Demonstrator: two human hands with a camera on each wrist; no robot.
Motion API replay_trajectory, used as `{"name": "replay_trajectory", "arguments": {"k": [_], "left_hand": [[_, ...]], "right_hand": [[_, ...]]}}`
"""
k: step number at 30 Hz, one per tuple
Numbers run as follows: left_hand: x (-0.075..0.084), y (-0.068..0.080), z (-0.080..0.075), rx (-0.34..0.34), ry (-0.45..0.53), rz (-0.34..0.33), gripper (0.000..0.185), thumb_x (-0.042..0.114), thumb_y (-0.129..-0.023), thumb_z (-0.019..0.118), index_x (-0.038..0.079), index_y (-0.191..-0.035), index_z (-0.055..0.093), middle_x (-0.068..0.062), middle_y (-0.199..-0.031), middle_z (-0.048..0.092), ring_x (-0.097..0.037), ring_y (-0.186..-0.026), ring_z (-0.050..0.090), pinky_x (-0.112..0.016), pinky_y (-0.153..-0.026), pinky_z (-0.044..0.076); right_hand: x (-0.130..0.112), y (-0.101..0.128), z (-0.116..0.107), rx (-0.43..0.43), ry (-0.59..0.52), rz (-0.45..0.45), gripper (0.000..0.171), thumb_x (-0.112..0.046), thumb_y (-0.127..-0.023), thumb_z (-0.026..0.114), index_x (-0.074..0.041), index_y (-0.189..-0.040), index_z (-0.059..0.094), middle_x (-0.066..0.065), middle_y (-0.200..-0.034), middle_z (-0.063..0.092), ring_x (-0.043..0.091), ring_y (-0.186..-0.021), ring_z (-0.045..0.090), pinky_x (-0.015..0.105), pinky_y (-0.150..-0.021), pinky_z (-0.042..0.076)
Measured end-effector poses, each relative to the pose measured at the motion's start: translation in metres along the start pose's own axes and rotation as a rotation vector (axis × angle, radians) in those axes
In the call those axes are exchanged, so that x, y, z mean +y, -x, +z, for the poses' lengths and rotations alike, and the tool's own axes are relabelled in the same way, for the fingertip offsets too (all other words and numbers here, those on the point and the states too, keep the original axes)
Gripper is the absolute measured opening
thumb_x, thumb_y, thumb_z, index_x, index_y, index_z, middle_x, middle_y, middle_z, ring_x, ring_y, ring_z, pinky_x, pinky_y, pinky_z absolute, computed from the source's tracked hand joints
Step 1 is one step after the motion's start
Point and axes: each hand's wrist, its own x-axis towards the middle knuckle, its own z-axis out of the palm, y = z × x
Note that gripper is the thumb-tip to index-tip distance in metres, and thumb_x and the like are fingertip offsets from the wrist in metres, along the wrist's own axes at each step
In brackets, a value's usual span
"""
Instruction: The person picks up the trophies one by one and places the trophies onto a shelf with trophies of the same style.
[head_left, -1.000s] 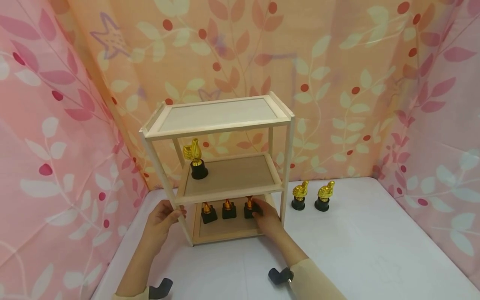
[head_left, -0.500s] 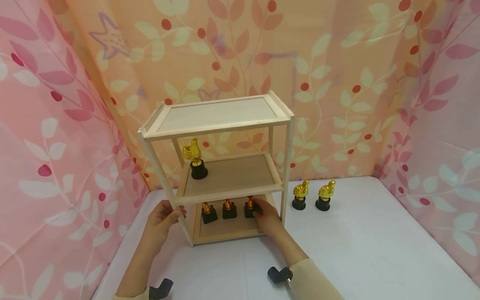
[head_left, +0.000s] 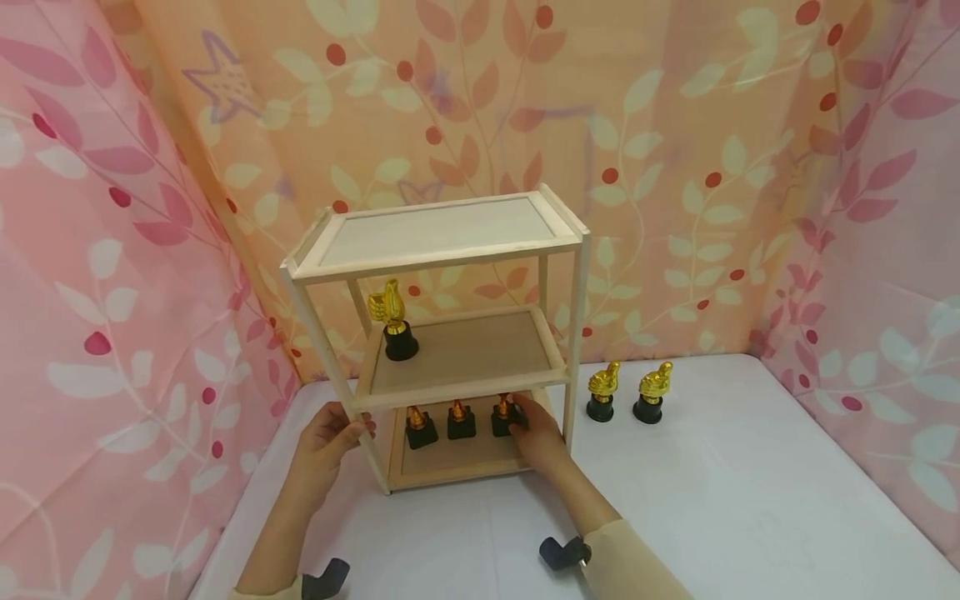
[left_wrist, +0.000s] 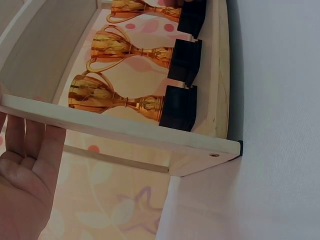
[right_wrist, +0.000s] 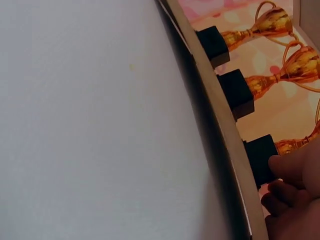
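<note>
A pale wooden three-tier shelf (head_left: 442, 254) stands on the white table. My left hand (head_left: 347, 432) grips its front left post (left_wrist: 125, 134) at the height of the middle tier. Three gold cup trophies on black bases stand in a row on the bottom tier (head_left: 450, 471). My right hand (head_left: 525, 423) reaches in there and pinches the black base of the rightmost cup trophy (head_left: 501, 417), whose base (right_wrist: 260, 152) my fingertips (right_wrist: 295, 167) touch. The other two cup trophies (left_wrist: 130, 100) (left_wrist: 145, 50) stand to its left. A gold thumbs-up trophy (head_left: 393, 321) stands on the middle tier at the left.
Two more gold thumbs-up trophies (head_left: 602, 392) (head_left: 651, 392) stand on the table just right of the shelf. Pink and orange leaf-patterned cloth (head_left: 712, 167) walls in the back and both sides. The shelf's top tier (head_left: 438, 221) is bare.
</note>
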Motion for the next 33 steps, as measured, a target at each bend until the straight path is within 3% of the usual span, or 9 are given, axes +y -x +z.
{"name": "replay_trajectory", "arguments": {"k": [8, 17, 25, 33], "left_hand": [[0.003, -0.001, -0.001, 0.033, -0.024, -0.011, 0.023, 0.001, -0.102, 0.059, -0.008, -0.120, 0.048, -0.003, -0.105, 0.068, -0.016, -0.100, 0.071, -0.027, -0.088, 0.058], [0.002, -0.001, 0.000, 0.029, -0.019, -0.022, 0.023, 0.003, -0.102, 0.059, -0.007, -0.120, 0.048, -0.003, -0.105, 0.069, -0.016, -0.100, 0.071, -0.026, -0.088, 0.058], [0.000, 0.000, 0.001, 0.011, -0.005, 0.008, 0.022, 0.001, -0.103, 0.058, -0.008, -0.119, 0.047, -0.005, -0.106, 0.068, -0.020, -0.101, 0.071, -0.026, -0.088, 0.058], [0.001, 0.000, 0.001, 0.020, -0.005, -0.005, 0.021, 0.001, -0.103, 0.058, -0.007, -0.118, 0.048, -0.005, -0.105, 0.068, -0.014, -0.099, 0.071, -0.027, -0.088, 0.059]], "right_hand": [[-0.010, 0.009, -0.005, -0.022, -0.078, 0.033, 0.059, -0.007, -0.096, 0.069, -0.009, -0.151, 0.048, 0.016, -0.153, 0.050, 0.040, -0.143, 0.044, 0.057, -0.117, 0.036], [-0.032, 0.031, -0.026, -0.085, -0.063, 0.034, 0.064, -0.012, -0.095, 0.068, -0.004, -0.153, 0.043, 0.020, -0.155, 0.046, 0.041, -0.145, 0.042, 0.060, -0.114, 0.039], [-0.057, 0.048, -0.058, -0.154, -0.011, -0.094, 0.060, -0.022, -0.094, 0.073, -0.004, -0.148, 0.051, 0.018, -0.146, 0.056, 0.039, -0.139, 0.049, 0.060, -0.113, 0.039], [-0.074, 0.059, -0.093, -0.229, 0.003, -0.166, 0.058, -0.047, -0.095, 0.070, -0.017, -0.143, 0.058, 0.000, -0.143, 0.062, 0.028, -0.140, 0.051, 0.058, -0.114, 0.040]]}}
